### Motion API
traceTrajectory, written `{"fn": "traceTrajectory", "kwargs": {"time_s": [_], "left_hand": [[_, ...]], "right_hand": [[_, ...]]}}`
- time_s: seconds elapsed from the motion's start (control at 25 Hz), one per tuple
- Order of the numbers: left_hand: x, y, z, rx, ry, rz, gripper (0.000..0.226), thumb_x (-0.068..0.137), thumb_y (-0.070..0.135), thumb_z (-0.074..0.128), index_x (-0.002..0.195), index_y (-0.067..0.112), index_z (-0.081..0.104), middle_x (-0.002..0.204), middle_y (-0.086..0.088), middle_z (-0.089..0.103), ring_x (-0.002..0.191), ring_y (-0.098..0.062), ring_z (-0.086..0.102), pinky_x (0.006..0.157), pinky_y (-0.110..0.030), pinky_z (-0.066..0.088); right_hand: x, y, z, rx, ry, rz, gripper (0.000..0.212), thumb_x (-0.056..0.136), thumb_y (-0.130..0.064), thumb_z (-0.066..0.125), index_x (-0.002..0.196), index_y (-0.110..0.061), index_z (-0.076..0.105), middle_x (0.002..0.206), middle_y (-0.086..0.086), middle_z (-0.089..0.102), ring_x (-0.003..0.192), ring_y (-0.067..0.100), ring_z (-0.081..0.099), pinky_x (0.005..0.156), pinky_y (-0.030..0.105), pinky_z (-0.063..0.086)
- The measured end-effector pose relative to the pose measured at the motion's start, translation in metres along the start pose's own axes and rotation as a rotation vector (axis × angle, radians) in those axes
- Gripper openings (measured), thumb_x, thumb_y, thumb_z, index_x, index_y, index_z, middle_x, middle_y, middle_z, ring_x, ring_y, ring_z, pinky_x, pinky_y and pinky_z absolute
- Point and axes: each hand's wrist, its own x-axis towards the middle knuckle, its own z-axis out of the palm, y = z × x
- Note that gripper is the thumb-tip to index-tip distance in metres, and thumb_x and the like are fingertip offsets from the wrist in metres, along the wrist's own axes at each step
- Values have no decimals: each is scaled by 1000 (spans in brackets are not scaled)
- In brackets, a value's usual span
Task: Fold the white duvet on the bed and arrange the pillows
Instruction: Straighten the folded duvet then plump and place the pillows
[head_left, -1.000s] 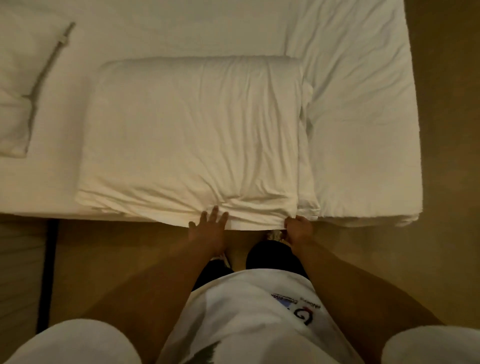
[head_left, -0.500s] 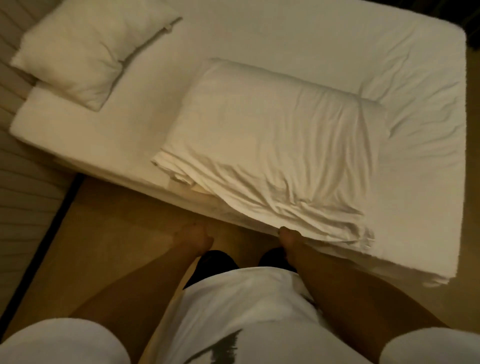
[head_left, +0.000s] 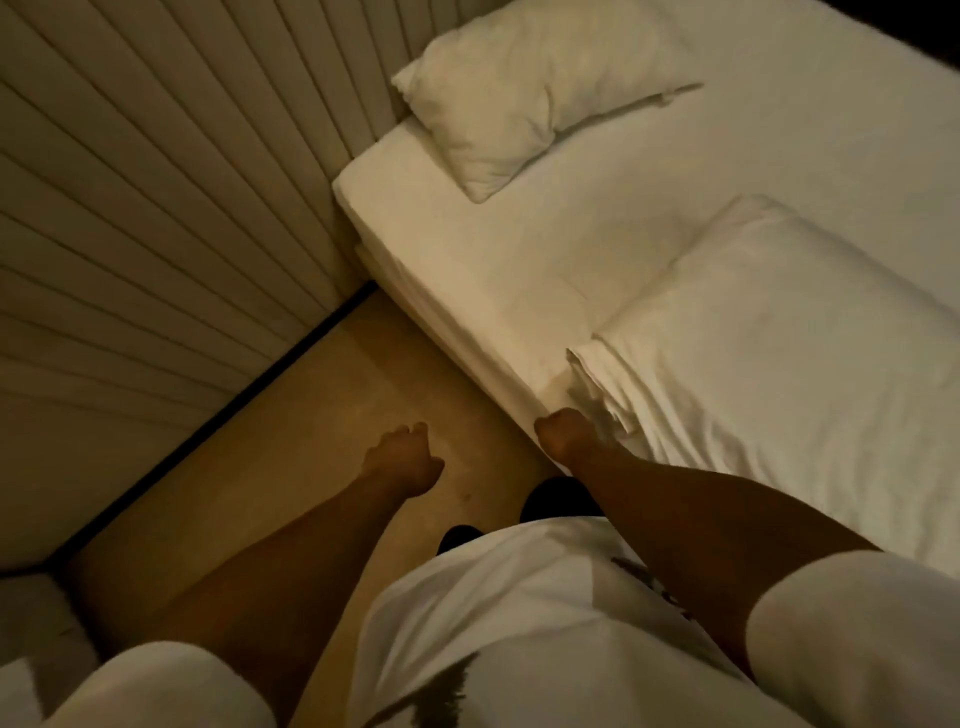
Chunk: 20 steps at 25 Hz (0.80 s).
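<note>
Nearest the camera: a white T-shirt (head_left: 519, 623) with a dark print, two short white sleeves at the lower corners, two bare forearms reaching forward and down; two dark shoe tips (head_left: 550, 499) showed just past the shirt hem on the tan floor (head_left: 322, 415).

Left hand (head_left: 402, 460) hung over the floor, well apart from the bed; its fingers were loosely curled, the grip holding nothing.

Right hand (head_left: 569, 434) was at the near edge of the bed (head_left: 467, 260), just beside the corner of the duvet; fingers curled under; whether the grip held any cloth could not be told from this angle.

One white duvet (head_left: 779, 364) lay folded into a thick rectangle on the near right part of the mattress, its layered corner edges stacked and slightly splayed by the right hand, its near edge running along the bedside and creased.

Farther on: one white pillow (head_left: 519, 88) lay flat at the head corner of the bed, tilted diagonally, one corner close to the mattress edge, well apart from the duvet; bare sheet lay between them.

Beyond and left: a ribbed, padded wall panel (head_left: 156, 182) met the floor along a dark strip; a pale object sat at the lower left corner, too cropped to identify.
</note>
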Motion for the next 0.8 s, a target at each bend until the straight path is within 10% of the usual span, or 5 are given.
{"fn": "traceTrajectory", "kwargs": {"time_s": [0.52,0.8], "left_hand": [[171,8,-240,20,81,-5,67,99,44,46,151,7,26,153,-19,34,135,-33,41,108,-39,39],[348,26,-364,132,60,196,65,93,45,47,147,11,33,139,-15,44,125,-34,45,102,-43,42]], "right_hand": [[159,-201,-70,-91,57,-304,64,103,-46,35,151,-5,29,153,19,36,143,35,29,116,46,27],[274,-307,-99,262,163,-41,64,103,-42,41,153,-3,27,155,21,34,145,33,29,119,40,23]]}}
